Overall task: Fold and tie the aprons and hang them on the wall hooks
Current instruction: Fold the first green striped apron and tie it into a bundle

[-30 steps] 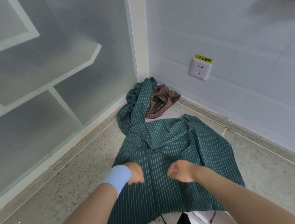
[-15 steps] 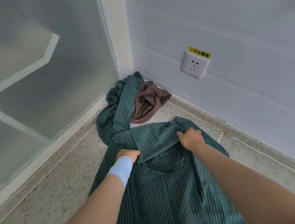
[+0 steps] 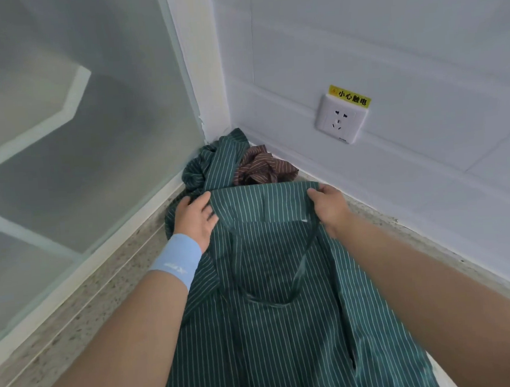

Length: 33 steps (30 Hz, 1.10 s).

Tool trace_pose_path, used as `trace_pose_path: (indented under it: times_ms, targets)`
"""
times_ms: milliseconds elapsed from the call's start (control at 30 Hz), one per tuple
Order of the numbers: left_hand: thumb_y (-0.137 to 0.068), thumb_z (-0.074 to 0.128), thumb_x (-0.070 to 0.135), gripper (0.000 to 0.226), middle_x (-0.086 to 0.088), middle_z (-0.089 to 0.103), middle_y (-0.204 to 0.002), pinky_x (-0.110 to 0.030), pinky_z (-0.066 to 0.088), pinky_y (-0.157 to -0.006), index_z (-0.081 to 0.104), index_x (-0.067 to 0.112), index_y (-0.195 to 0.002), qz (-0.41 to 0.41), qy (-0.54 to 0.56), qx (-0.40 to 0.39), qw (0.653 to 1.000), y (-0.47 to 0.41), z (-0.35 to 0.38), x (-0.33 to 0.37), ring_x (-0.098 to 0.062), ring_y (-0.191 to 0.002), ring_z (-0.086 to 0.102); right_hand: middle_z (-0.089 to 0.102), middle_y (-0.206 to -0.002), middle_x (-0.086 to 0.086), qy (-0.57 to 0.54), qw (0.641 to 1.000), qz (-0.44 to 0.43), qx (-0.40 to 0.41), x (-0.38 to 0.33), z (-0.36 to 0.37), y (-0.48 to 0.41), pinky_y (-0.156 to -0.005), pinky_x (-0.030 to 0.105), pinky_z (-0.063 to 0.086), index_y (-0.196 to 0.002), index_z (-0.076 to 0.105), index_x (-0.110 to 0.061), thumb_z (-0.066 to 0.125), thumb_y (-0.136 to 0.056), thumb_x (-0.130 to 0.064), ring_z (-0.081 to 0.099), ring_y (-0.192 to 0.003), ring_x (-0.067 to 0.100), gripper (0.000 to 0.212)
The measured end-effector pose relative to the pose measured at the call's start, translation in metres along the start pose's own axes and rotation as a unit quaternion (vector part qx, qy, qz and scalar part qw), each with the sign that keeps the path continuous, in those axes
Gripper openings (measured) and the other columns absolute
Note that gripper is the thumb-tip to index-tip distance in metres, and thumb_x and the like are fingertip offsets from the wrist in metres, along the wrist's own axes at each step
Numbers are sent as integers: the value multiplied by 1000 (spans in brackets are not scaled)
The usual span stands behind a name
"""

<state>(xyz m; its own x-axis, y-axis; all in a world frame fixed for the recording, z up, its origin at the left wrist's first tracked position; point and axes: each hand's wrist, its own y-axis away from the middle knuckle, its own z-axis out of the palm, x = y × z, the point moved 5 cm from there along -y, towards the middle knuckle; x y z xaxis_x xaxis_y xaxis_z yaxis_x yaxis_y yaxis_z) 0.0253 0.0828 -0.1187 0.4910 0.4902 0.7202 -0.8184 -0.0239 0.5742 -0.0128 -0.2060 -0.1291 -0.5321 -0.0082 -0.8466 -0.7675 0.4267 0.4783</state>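
A green apron with thin white stripes (image 3: 276, 329) hangs from my two hands, its top edge pulled straight between them. My left hand (image 3: 193, 218), with a light blue wristband, grips the top left corner. My right hand (image 3: 329, 207) pinches the top right corner. A dark neck strap loops down the front of the apron. Behind it, in the floor corner, lies more crumpled green striped cloth (image 3: 206, 169) beside a crumpled brown striped apron (image 3: 261, 168). No wall hooks are in view.
A frosted glass partition (image 3: 76, 146) stands on the left and a white tiled wall (image 3: 388, 45) on the right, meeting at a corner. A white socket with a yellow warning label (image 3: 341, 119) sits low on the wall. The floor is speckled terrazzo (image 3: 75, 323).
Both hands went from the spread apron on the floor to its upper edge, gripped it and lifted it taut. The view has moved closer to the corner.
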Motion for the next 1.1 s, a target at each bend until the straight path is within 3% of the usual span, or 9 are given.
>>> trace_pose_path:
  times_ms: [100, 200, 300, 500, 600, 733, 867, 1000, 1100]
  targets:
    - [-92, 61, 4, 71, -3, 47, -145, -39, 41, -107, 26, 25, -150, 105, -188, 124, 969, 17, -5, 14, -22, -121, 55, 65, -114, 5, -41, 999, 16, -18, 1, 1, 5, -72, 41, 61, -148, 37, -9, 56, -96, 0, 71, -86, 24, 55]
    - [-91, 52, 0, 32, 4, 60, -114, -34, 52, -86, 55, 23, -113, 236, -385, 192, 872, 38, -9, 4, -19, -98, 61, 45, -131, -2, 89, 996, -30, 14, 23, 0, 20, -78, 43, 60, -155, 20, -25, 60, -89, -2, 66, -102, 30, 80]
    - [-94, 52, 6, 21, 7, 60, -107, -25, 47, -82, 60, 26, -96, 234, -580, 30, 779, 44, -11, -47, -11, -94, 58, 42, -145, 3, 382, 905, -187, 20, 58, 10, 44, -108, 47, 45, -147, 36, -25, 59, -86, -10, 48, -131, 26, 67]
    - [-93, 56, 44, 61, 4, 12, -160, -45, 27, -117, 33, 38, -149, 103, -822, -179, 531, 51, -47, -134, -22, -147, 12, 5, -165, 13, 582, 771, -188, -178, 134, 21, 85, -124, 48, 11, -155, 22, -35, 46, -98, -33, 3, -153, 31, 62]
    - [-87, 57, 52, 58, 10, 24, -152, -39, 33, -114, 46, 35, -141, 109, -800, -204, 554, 58, -53, -132, -14, -141, 22, 23, -162, 8, 643, 720, -214, -148, 129, 9, 90, -122, 47, 16, -154, 30, -26, 44, -97, -27, 19, -150, 26, 59]
    - [-90, 64, 30, 26, 9, 53, -116, -30, 44, -99, 67, 26, -115, 150, -812, -274, 493, 68, -50, -126, -11, -116, 45, 49, -141, 3, 656, 698, -274, -87, 112, -3, 92, -112, 44, 31, -139, 54, -25, 56, -93, -20, 43, -132, 28, 46]
    - [-93, 53, 23, 20, 4, 69, -92, -32, 53, -84, 71, 17, -89, 93, -766, -246, 586, 73, -35, -107, -14, -87, 65, 65, -120, 3, 515, 752, -408, -47, 85, -11, 101, -112, 48, 37, -90, 75, -22, 61, -83, -19, 57, -117, 23, 16]
    - [-90, 57, 30, 19, 4, 75, -99, -23, 47, -65, 73, 23, -100, -149, -722, -330, 589, 95, -31, -111, -8, -70, 71, 69, -78, -3, 570, 745, -258, -230, 84, -6, 112, -106, 27, 37, -87, 65, -24, 45, -89, -24, 64, -73, 12, 20]
    - [-92, 54, 29, 20, 13, 71, -103, -26, 50, -71, 71, 25, -101, -100, -763, -300, 564, 93, -27, -107, -12, -67, 71, 72, -106, -4, 573, 752, -159, -284, 94, -6, 112, -94, 33, 52, -111, 68, -26, 46, -87, -24, 67, -96, 16, 32]
